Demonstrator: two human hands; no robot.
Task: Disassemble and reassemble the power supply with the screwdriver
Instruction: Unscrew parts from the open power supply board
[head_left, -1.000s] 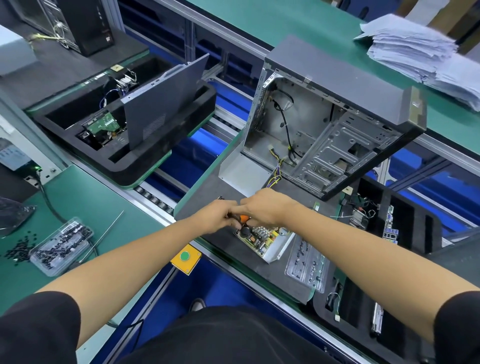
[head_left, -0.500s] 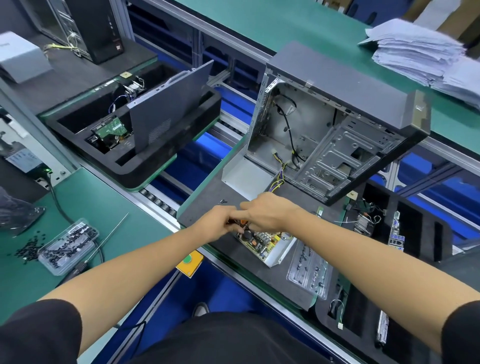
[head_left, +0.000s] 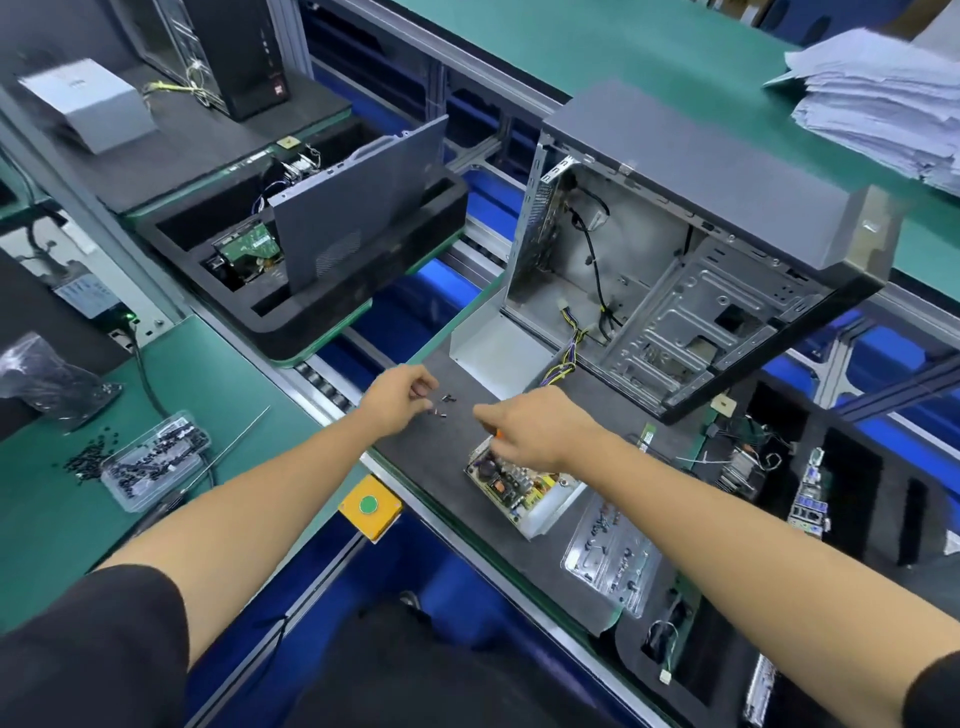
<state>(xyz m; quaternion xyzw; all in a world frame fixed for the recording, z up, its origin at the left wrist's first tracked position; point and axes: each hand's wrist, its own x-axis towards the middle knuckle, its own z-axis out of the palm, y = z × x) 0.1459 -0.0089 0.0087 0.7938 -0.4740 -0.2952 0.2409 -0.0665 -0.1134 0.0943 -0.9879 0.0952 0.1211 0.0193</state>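
The opened power supply (head_left: 522, 486) lies on the dark mat (head_left: 447, 452), its circuit board bare in a white metal shell. Its grey cover (head_left: 493, 348) stands behind it, by yellow and purple wires (head_left: 566, 358). My right hand (head_left: 535, 428) hovers over the board's far corner and grips the orange-handled screwdriver (head_left: 496, 433), mostly hidden in the fist. My left hand (head_left: 397, 397) is off to the left, fingers curled, beside a few small dark screws (head_left: 441, 405) on the mat. I cannot see whether it pinches one.
An open grey computer case (head_left: 701, 249) stands behind the mat. A clear screw tray (head_left: 610, 558) lies right of the supply. A yellow box with a green button (head_left: 370, 506) sits at the conveyor edge. On the left table are a box of screws (head_left: 156, 460) and a thin rod (head_left: 234, 447).
My hands were together over the power supply's corner. My left hand has moved left and away to the loose screws. My right hand stayed above the board with the screwdriver.
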